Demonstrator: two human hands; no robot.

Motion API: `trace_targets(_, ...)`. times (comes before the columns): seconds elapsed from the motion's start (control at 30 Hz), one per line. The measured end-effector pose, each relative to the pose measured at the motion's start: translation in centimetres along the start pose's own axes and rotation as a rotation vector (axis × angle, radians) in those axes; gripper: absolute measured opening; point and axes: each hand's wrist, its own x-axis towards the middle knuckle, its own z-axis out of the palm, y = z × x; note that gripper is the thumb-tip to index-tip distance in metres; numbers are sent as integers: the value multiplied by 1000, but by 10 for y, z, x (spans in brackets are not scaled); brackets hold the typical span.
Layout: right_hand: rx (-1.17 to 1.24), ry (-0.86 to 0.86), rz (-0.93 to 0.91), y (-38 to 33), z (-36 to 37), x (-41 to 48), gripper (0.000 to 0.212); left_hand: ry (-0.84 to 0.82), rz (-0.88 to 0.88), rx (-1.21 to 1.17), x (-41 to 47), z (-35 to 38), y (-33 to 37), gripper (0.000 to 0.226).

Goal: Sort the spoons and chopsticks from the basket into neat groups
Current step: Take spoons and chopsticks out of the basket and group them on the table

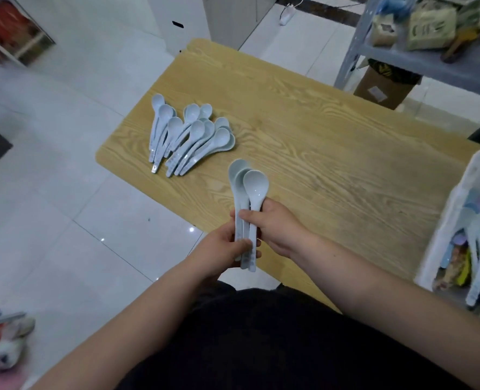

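Both hands curl round three spoons point(247, 190): left hand point(222, 249) at handle ends, right hand point(279, 229) just above. Probably best: square handles, nest bowls, lay beside spoon pile point(192, 136) ahead-left of grip. Basket point(441, 235) right of grip.

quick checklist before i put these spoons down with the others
1. Held spoons stacked, bowls facing one way: ok.
2. Left hand grips the handle ends: ok.
3. Right hand pinches the handles higher up: ok.
4. Bare table beside the spoon pile: ok.
5. Pile neat: not ok, handles fan out.
6. Basket emptied: not ok, spoons inside.
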Motion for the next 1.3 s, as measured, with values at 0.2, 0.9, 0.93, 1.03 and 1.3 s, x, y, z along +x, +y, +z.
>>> trace_targets(0.2, 60, 74, 108, 4, 32, 54, 11, -20, -56, 197, 31, -55, 4, 23)
trace_targets(0.9, -312, 529, 229, -101, 182, 295, 22, -105, 31, 450, 228, -312, 65, 18)
trace_targets(0.93, -362, 541, 244, -103, 182, 296, 22, -118, 44, 459, 232, -314, 66, 19)
trace_targets(1.03, -432, 600, 254, -103, 180, 300, 15, -144, 72, 487, 241, -317, 69, 18)
trace_targets(1.3, -419, 693, 168, -98, 188, 290, 40, -108, 291, 776, 252, -331, 57, 19)
